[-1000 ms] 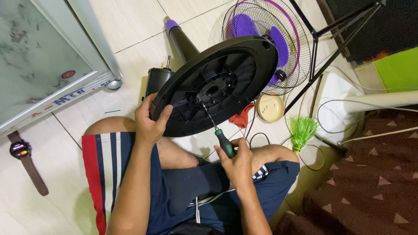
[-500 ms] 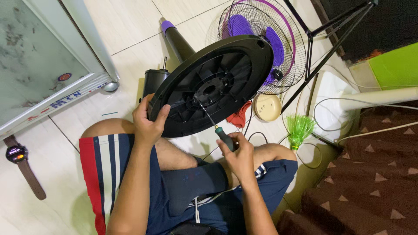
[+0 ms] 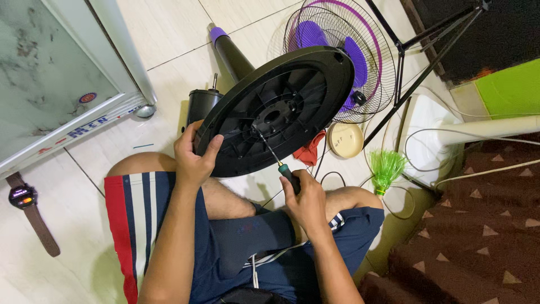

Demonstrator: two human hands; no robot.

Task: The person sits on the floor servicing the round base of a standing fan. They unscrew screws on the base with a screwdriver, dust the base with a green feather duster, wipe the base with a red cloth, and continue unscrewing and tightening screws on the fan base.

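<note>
Head view: a seated person grips a round black fan base (image 3: 281, 110) and a screwdriver (image 3: 277, 160).

The left hand (image 3: 192, 157) is clamped on the base's rim at 8 o'clock, thumb over the edge. The right hand (image 3: 306, 200), at 5 o'clock below the base, is fisted around the screwdriver's dark handle; its shaft points to 11 o'clock, tip just beside the hub. The purple-bladed fan cage (image 3: 349, 50) lies at 1 o'clock, a wristwatch (image 3: 25, 197) far out at 9 o'clock.

Fan base (image 3: 281, 110): black moulded plastic, matt, ribbed underside. Screwdriver (image 3: 279, 163): bright metal shaft, dark plastic handle with green band. Fan guard (image 3: 368, 39): thin metal wire, glossy purple plastic blades behind. Floor (image 3: 169, 34): smooth glossy tile. Shorts (image 3: 135, 208): striped cloth.
</note>
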